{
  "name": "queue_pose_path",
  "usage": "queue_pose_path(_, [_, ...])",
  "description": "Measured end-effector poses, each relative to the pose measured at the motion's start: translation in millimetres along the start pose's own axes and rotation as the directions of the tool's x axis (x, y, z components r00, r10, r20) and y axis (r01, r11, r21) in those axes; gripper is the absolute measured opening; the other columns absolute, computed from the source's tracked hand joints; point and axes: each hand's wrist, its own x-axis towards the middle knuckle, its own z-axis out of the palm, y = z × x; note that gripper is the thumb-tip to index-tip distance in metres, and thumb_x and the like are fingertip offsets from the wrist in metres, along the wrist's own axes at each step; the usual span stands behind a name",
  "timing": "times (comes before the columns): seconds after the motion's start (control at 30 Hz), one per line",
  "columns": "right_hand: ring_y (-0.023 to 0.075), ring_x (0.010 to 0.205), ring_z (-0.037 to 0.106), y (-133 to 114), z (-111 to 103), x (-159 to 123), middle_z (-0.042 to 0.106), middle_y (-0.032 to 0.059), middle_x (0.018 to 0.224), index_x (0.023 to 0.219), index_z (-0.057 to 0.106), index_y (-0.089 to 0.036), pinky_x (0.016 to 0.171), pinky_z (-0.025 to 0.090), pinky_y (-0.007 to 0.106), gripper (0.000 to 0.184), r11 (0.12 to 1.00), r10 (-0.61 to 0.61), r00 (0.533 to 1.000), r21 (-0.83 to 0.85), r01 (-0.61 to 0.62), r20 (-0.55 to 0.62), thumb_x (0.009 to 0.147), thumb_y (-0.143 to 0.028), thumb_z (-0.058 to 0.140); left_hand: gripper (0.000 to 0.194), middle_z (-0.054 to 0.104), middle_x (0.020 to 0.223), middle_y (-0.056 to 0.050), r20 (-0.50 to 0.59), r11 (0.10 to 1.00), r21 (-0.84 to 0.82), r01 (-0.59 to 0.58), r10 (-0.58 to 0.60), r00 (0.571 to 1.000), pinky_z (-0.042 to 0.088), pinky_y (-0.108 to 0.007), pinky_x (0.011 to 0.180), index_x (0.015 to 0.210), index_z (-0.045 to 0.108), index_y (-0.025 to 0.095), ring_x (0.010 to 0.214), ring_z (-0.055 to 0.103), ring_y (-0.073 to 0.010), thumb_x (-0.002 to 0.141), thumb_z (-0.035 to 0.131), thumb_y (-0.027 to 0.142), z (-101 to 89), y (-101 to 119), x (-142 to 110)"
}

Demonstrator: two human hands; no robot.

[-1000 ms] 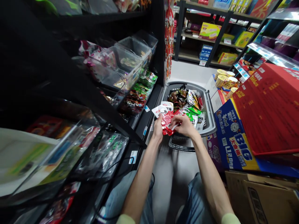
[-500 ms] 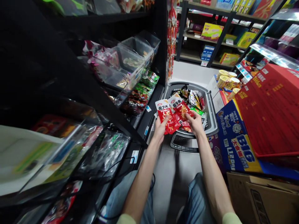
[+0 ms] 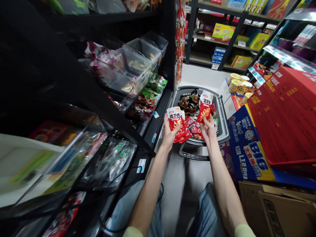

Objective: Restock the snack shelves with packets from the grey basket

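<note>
Several red-and-white snack packets (image 3: 175, 119) are fanned in my left hand (image 3: 170, 135), thumb across the front one. My right hand (image 3: 208, 131) pinches a single red-and-white snack packet (image 3: 205, 106) by its lower end, holding it upright and apart from the others. Both hands are over the near side of a grey shopping basket (image 3: 223, 113). Inside it lie dark snack packets (image 3: 189, 102) at the far left and more red packets (image 3: 196, 130) between my hands. The right-hand packet covers part of the basket's contents.
On the left stands a black shelf with clear plastic bins (image 3: 138, 65) and bagged snacks (image 3: 148, 102). A red box (image 3: 283, 115), a blue carton (image 3: 248, 144) and a brown cardboard box (image 3: 278, 207) crowd the right. Yellow-lidded cups (image 3: 235, 85) stand beyond the basket's right side.
My right hand has drawn one packet away from the left hand's bunch and turned it upright, to the right. The left hand keeps its packets, slightly lower.
</note>
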Motion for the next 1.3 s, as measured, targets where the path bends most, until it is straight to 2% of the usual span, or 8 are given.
queue_pose_path(0.17, [0.0191, 0.101, 0.075, -8, 12, -14, 0.073, -0.0002, 0.124, 0.125, 0.052, -0.034, 0.076, 0.066, 0.029, 0.076, 0.994, 0.074, 0.972, -0.094, -0.054, 0.224, 0.06, -0.03, 0.091, 0.112, 0.023, 0.175, -0.005, 0.023, 0.998, -0.05, -0.034, 0.036, 0.999, 0.039, -0.043, 0.123, 0.166, 0.009, 0.04, 0.155, 0.037, -0.0266, 0.081, 0.081, 0.03, -0.3, -2, 1])
queue_pose_path(0.37, [0.02, 0.089, 0.077, 2, 21, -22, 0.076, -0.0007, 0.11, 0.123, 0.054, -0.03, 0.08, 0.066, 0.033, 0.08, 0.922, 0.334, 0.816, -0.346, -0.177, 0.473, 0.054, -0.024, 0.096, 0.101, 0.031, 0.172, 0.001, 0.01, 0.998, -0.062, -0.023, 0.024, 1.0, 0.033, -0.04, 0.127, 0.167, 0.016, 0.038, 0.157, 0.035, -0.0228, 0.081, 0.065, 0.018, 1.0, -2, 1])
queue_pose_path(0.57, [0.0199, 0.099, 0.073, 11, 26, -24, 0.074, 0.0016, 0.11, 0.121, 0.058, -0.026, 0.09, 0.06, 0.033, 0.057, 0.792, 0.191, 0.892, -0.601, 0.105, 0.409, 0.074, -0.043, 0.085, 0.071, 0.038, 0.169, -0.004, -0.021, 0.989, -0.145, 0.004, -0.007, 1.0, 0.039, -0.039, 0.123, 0.164, 0.027, 0.032, 0.153, 0.042, -0.0238, 0.1, 0.054, 0.042, 7.8, 0, 0])
queue_pose_path(0.77, [0.023, 0.109, 0.068, 18, 27, -19, 0.073, 0.0075, 0.118, 0.117, 0.065, -0.022, 0.102, 0.052, 0.037, 0.042, 0.617, 0.034, 0.906, -0.722, 0.313, 0.421, 0.09, -0.054, 0.068, 0.106, 0.04, 0.167, -0.012, -0.04, 1.0, 0.025, 0.004, -0.003, 0.999, 0.04, -0.044, 0.123, 0.164, 0.024, 0.031, 0.149, 0.047, -0.0308, 0.08, 0.087, 0.047, 10.5, 2, -4])
queue_pose_path(0.9, [0.0261, 0.121, 0.063, 24, 30, -23, 0.066, 0.0119, 0.13, 0.137, 0.061, -0.022, 0.112, 0.046, 0.043, 0.051, 0.502, 0.013, 0.882, -0.766, 0.402, 0.471, 0.101, -0.056, 0.047, 0.112, 0.043, 0.164, -0.013, -0.005, 0.995, 0.093, -0.044, 0.045, 0.999, 0.038, -0.044, 0.124, 0.163, 0.027, 0.03, 0.149, 0.046, -0.0318, 0.073, 0.092, 0.044, 8.8, 1, -5])
queue_pose_path(1.07, [0.0241, 0.148, 0.042, 30, 31, -22, 0.052, 0.0098, 0.152, 0.151, 0.054, -0.027, 0.127, 0.033, 0.041, 0.067, 0.616, -0.028, 0.827, -0.642, 0.457, 0.562, 0.104, -0.067, 0.029, 0.123, 0.048, 0.16, -0.014, 0.009, 0.994, 0.091, -0.062, 0.061, 0.998, 0.038, -0.045, 0.124, 0.164, 0.022, 0.028, 0.145, 0.051, -0.0307, 0.067, 0.097, 0.039, 8.5, 0, -5])
queue_pose_path(1.17, [0.0239, 0.148, 0.045, 26, 15, -6, 0.056, 0.0099, 0.153, 0.145, 0.059, -0.025, 0.124, 0.036, 0.042, 0.062, 0.621, 0.007, 0.876, -0.688, 0.374, 0.482, 0.106, -0.062, 0.028, 0.112, 0.054, 0.155, -0.013, -0.021, 1.0, 0.016, 0.003, -0.003, 1.0, 0.042, -0.045, 0.121, 0.16, 0.031, 0.028, 0.14, 0.055, -0.0302, 0.069, 0.095, 0.033, 7.4, 0, -5])
queue_pose_path(1.3, [0.0296, 0.137, 0.055, 11, -22, 22, 0.062, 0.0174, 0.144, 0.137, 0.063, -0.015, 0.12, 0.04, 0.047, 0.045, 0.27, 0.044, 0.949, -0.918, 0.291, 0.314, 0.102, -0.04, 0.049, 0.08, 0.065, 0.144, -0.011, -0.076, 0.975, -0.174, 0.14, -0.155, 0.985, 0.05, -0.046, 0.114, 0.145, 0.052, 0.025, 0.132, 0.063, -0.0313, 0.075, 0.089, 0.031, 4.1, 2, -4])
